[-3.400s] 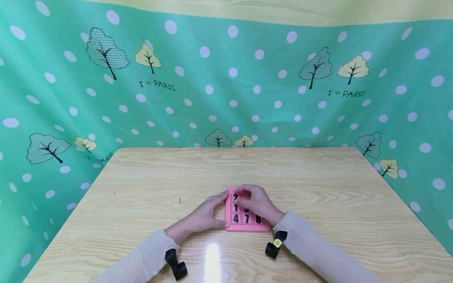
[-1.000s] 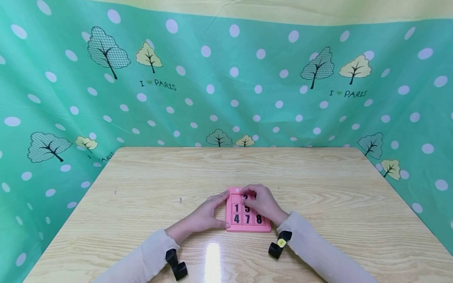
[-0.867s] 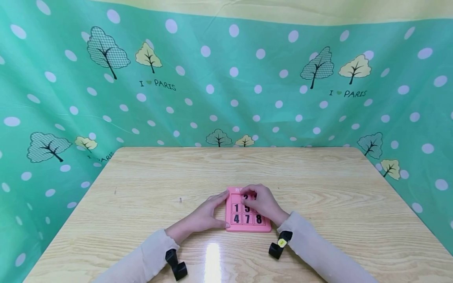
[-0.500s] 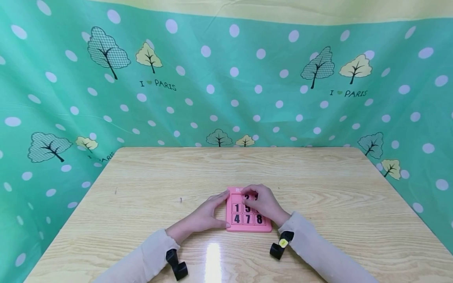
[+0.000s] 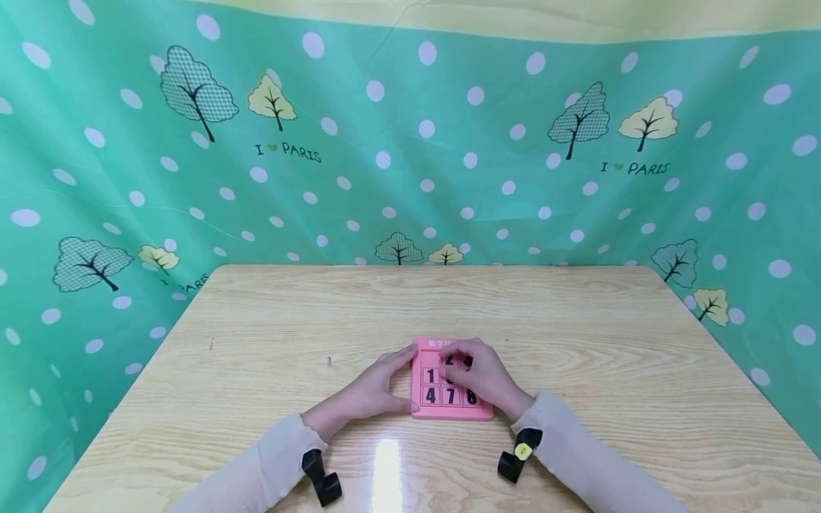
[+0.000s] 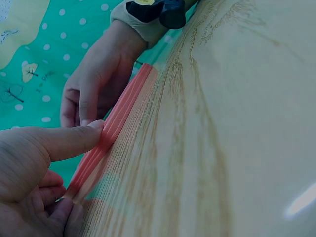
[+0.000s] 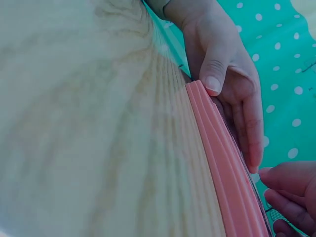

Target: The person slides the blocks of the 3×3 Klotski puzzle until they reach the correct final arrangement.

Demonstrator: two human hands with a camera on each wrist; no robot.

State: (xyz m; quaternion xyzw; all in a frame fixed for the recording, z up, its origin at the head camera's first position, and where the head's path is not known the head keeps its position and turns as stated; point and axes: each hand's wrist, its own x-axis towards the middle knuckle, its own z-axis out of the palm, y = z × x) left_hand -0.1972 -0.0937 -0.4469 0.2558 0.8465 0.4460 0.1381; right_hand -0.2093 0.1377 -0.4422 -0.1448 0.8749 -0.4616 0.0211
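A pink sliding number puzzle (image 5: pixel 452 414) lies flat on the table, with black numbers on square tiles. Its top-left slot shows no tile; 1, 4, 7 and 8 are readable, and 2 and 3 partly so. My left hand (image 5: pixel 368 390) grips the puzzle's left side, thumb at the near corner, fingers at the far one. Over the upper tiles is my right hand (image 5: pixel 484 374), thumb and index finger bent and apart, covering part of the middle row. The left wrist view shows the left thumb (image 6: pixel 79 139) on the puzzle's ridged edge (image 6: pixel 123 106).
A light wood-grain table (image 5: pixel 269 313) bears the puzzle. Behind and beside it hangs a green dotted curtain (image 5: pixel 333 178) printed with trees. Black wrist cameras (image 5: pixel 321 479) sit at both beige sleeves (image 5: pixel 577 449).
The 2 tile has gone from the top-left slot to the top-middle one, with the right hand over it. The right hand has shifted slightly right and nearer. The left hand keeps its place.
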